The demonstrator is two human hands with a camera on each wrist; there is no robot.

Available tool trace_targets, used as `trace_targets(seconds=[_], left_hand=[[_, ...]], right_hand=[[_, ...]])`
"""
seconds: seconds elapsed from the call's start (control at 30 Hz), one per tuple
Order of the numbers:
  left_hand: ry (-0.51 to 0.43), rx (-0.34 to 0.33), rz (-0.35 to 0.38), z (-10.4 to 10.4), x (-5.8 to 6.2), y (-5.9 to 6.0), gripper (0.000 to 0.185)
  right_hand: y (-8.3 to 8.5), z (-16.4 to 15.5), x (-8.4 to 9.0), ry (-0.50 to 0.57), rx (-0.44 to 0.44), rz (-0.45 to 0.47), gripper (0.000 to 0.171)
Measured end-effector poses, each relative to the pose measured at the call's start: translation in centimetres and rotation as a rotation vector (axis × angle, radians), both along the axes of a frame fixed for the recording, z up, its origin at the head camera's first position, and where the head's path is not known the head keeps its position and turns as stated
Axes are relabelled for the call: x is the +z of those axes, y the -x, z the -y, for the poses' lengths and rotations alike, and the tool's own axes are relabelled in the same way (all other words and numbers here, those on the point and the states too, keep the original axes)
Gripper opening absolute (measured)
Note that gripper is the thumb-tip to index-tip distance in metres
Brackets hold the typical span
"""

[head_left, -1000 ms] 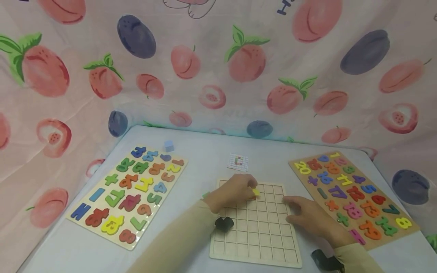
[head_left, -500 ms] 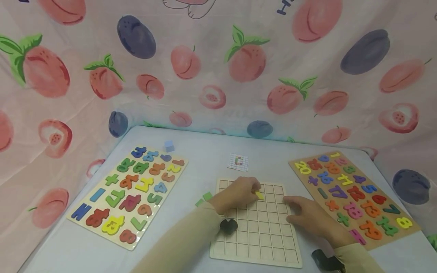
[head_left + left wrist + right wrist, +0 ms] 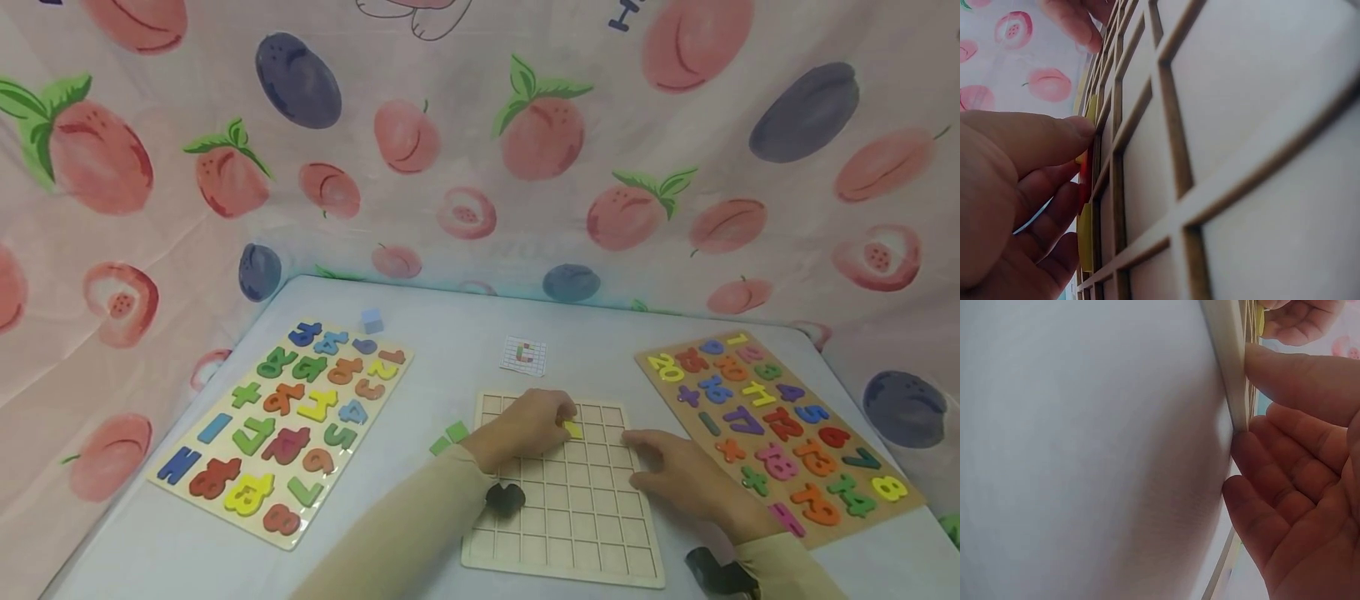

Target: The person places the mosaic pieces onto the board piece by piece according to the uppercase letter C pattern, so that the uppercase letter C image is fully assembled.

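A pale wooden grid board point(image 3: 558, 525) lies on the table in front of me. Over its upper part, my left hand point(image 3: 528, 423) holds a yellow square tile point(image 3: 574, 430) between thumb and fingers, low at a cell. The left wrist view shows the thumb tip against this tile, with a red tile point(image 3: 1084, 187) and another yellow tile point(image 3: 1085, 237) beside it, partly behind the fingers. My right hand point(image 3: 678, 477) rests at the board's right edge. Its thumb point(image 3: 1266, 362) touches the rim, and the loosely bent fingers lie along the side.
Two green tiles point(image 3: 457, 431) lie left of the board. Number puzzle boards flank it, one at left point(image 3: 225, 450) and one at right point(image 3: 757, 450). Behind it are a small pattern card point(image 3: 523, 356) and a light blue cube point(image 3: 372, 321). Fruit-printed cloth rises behind the table.
My left hand has shifted slightly right with the yellow tile, which was tilted half a second ago and now looks flatter on the grid. The right hand stays at the board's edge.
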State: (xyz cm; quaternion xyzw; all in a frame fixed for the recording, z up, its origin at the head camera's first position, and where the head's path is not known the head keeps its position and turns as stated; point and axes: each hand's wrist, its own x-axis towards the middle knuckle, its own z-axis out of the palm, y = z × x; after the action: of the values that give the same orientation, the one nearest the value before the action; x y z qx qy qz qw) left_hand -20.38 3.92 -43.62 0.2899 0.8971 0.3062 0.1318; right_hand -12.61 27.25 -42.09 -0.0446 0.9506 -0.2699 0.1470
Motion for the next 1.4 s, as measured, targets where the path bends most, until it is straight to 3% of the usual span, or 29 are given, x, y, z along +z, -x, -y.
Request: trace_targets(seconds=[0.93,1.4], left_hand=[[-0.005,-0.005,-0.043,-0.08,0.09,-0.37,0.033],[-0.015,0.002,-0.024,0.13,0.12,-0.40,0.032]], right_hand=[[-0.05,0.05,-0.12,-0.002,-0.011,0.015,0.061],[0.07,0.07,0.00,-0.003,-0.017,0.020,0.061]])
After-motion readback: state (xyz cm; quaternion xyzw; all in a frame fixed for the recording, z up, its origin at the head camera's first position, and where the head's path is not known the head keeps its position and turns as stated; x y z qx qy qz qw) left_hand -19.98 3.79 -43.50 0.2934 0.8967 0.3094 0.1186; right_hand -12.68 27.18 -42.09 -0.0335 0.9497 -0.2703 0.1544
